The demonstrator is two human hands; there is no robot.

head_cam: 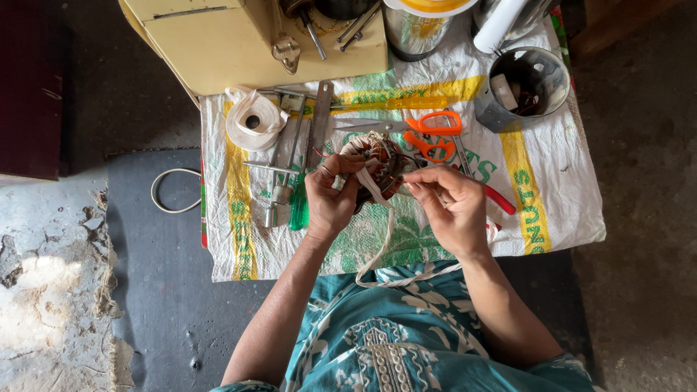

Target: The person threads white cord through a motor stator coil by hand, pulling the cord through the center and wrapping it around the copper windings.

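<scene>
My left hand [330, 196] grips a round motor stator [377, 156] with copper windings, holding it up over the printed woven sack [552, 181]. A white cloth tape [377, 225] runs from the stator down toward my lap. My right hand [450, 207] pinches this tape or a thin wire at the stator's right side; which of the two I cannot tell. Orange-handled scissors [428, 134] lie just beyond the stator.
A roll of white tape [252, 120] lies at the sack's left with a green-handled screwdriver [298, 207] and several metal tools [279, 170]. A metal can [526, 87] stands at the right, a cream box [239, 43] behind. Red-handled pliers [501, 199] lie beside my right hand.
</scene>
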